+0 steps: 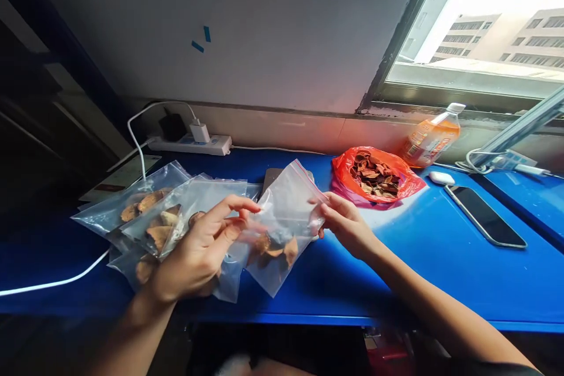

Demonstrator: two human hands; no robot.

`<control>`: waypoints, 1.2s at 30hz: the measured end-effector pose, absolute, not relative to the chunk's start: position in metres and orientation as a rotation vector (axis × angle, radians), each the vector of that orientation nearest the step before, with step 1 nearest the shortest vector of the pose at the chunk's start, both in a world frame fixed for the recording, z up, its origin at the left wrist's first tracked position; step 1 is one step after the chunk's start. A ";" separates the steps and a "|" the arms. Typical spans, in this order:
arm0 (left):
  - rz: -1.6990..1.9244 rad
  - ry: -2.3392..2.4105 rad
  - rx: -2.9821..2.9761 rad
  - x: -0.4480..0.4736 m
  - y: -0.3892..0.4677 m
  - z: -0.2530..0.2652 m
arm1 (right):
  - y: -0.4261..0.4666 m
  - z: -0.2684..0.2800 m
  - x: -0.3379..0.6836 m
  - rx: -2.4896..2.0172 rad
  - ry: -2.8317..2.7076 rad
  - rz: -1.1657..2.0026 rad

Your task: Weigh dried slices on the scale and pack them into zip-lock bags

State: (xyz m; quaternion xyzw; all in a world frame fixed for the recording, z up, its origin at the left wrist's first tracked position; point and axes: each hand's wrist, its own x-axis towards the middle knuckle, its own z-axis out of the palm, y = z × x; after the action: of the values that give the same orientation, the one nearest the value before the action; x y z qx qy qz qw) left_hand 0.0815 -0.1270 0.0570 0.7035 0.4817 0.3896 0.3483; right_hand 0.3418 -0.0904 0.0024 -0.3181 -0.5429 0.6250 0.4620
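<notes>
A clear zip-lock bag with a reddish strip along its top hangs tilted over the blue table. Several brown dried slices lie in its lower part. My right hand pinches the bag at its right upper edge, close to the strip. At the bag's left side, my left hand has thumb and index finger closed on the edge; some fingers show blurred through the plastic. Beneath and beyond my left hand lies a pile of similar bags with brown pieces inside. A flat grey device is partly hidden behind the held bag.
An open red plastic bag of dried brown pieces stands at the back right. Nearby are an orange drink bottle, a white earbud case and a phone. A power strip and white cable lie left on the blue table.
</notes>
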 end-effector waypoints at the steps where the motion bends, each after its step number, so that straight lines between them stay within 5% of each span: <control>1: 1.017 1.281 1.809 0.080 -0.127 0.055 | -0.091 0.002 0.341 -0.818 -1.330 1.543; 6: 1.162 1.615 1.994 0.081 -0.134 0.056 | -0.095 0.002 0.341 -0.901 -1.421 1.337; 13: 1.084 1.216 1.873 0.142 -0.154 0.054 | -0.111 -0.006 0.325 -0.906 -1.755 0.224; 16: 1.122 1.129 1.646 0.159 -0.144 0.040 | -0.117 -0.007 0.319 -0.810 -1.802 -0.014; 36: 1.273 1.200 1.464 0.161 -0.131 0.012 | -0.131 -0.002 0.321 -0.727 -2.005 0.129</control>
State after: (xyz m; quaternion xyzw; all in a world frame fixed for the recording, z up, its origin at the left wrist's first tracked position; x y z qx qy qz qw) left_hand 0.1610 -0.1306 0.0124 0.5835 0.4780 0.5070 0.4171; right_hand 0.3209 -0.1314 -0.0015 -0.2983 -0.8224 0.0530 0.4816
